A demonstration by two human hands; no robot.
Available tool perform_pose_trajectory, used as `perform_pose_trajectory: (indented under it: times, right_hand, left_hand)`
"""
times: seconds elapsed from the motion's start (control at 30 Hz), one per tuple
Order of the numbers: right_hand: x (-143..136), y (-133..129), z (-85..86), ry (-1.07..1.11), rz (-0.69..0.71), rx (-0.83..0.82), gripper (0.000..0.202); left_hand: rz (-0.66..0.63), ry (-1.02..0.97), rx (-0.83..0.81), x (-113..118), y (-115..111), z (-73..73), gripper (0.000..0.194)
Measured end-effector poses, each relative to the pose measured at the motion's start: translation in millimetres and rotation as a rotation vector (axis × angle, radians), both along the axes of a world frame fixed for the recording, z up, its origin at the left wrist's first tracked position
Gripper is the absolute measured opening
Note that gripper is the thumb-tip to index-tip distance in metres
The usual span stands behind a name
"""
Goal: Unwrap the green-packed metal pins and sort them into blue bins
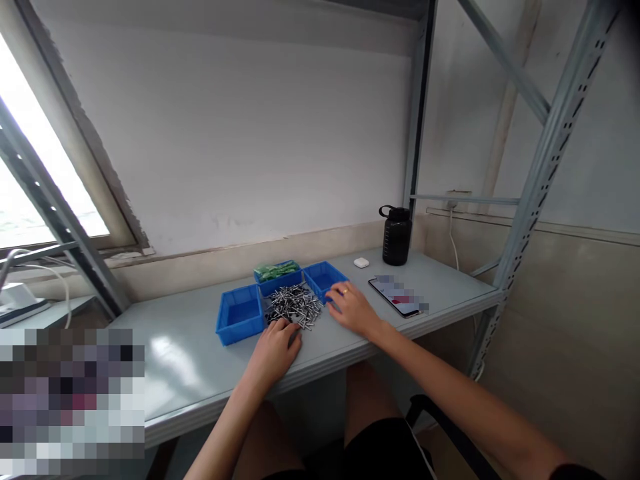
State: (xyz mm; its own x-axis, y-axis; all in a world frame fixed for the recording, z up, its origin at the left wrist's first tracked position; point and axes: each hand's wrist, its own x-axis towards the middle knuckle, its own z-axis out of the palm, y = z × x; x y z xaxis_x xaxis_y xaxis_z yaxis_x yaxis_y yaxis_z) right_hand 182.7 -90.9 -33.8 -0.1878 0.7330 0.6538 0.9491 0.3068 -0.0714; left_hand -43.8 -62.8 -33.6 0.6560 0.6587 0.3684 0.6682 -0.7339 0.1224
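Small metal parts (296,305) lay piled on counter (185,327), between left blue bin (241,333) and right blue bin (323,272). Left hand (277,343) curled at pile's near edge; right hand (351,308) loosely bent beside right blue bin; any hold in hands unclear. Behind pile, rear blue bin (281,283) held green packets (277,270). Phone (395,298) lay rightward.

1 head-worn view, forward and down over the desk (185,317)

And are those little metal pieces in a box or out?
Out: the metal pieces lie heaped on the table, between blue bins.
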Motion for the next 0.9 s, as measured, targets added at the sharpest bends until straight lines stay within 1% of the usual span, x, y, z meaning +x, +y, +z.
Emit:
perform_pose_trajectory:
  times: [0.07, 0.13, 0.17, 0.27, 0.37, 0.5, 0.63, 0.7, 0.8, 0.9]
  right_hand:
    - [-10.9, -10.0, -7.1, -0.051, 0.121, -0.114, 0.022]
    - [-22.6, -15.5, -11.2, -0.035, 0.174, -0.204, 0.024]
    - [-28.2, -15.3, -11.9, -0.021, 0.179, -0.232, 0.025]
    - [-42.5, -4.4, -10.8, 0.022, 0.137, -0.275, 0.029]
    - [-52.7, 12.0, -7.8, 0.058, 0.065, -0.302, 0.025]
    - [-60.9, 26.2, -3.1, 0.008, 0.048, -0.324, 0.022]
    - [-65.7, 30.1, -3.2, -0.016, 0.025, -0.325, 0.022]
    - [-66.6, 29.2, -5.6, 0.029, 0.011, -0.312, 0.023]
    - [-65.4, 27.1, -8.5, 0.12, -0.007, -0.325, 0.023]
    - [-62.3, 26.9, -8.6, 0.185, 0.009, -0.346, 0.02]
  left_hand:
    - [0.003, -0.012, -0.004, 0.2, -0.1, -0.7, 0.031]
    - [0.005, -0.023, -0.01, 0.1, -0.8, -0.9, 0.031]
    - [0.007, -0.026, -0.012, -0.1, -1.2, -0.8, 0.031]
    - [0.007, -0.012, -0.006, -0.4, -1.6, 0.4, 0.031]
    - [-0.002, 0.04, 0.024, 0.1, 0.0, 2.5, 0.031]
    - [-0.003, 0.071, 0.067, 3.2, 6.7, 3.5, 0.03]
    - [0.03, -0.002, 0.038, 4.1, 12.3, -0.3, 0.028]
    - [0.054, -0.047, 0.017, 2.5, 12.0, -2.2, 0.029]
    - [0.054, -0.096, 0.0, -0.6, 10.2, -2.9, 0.029]
    - [0.048, -0.121, -0.006, -2.0, 10.8, -2.5, 0.029]
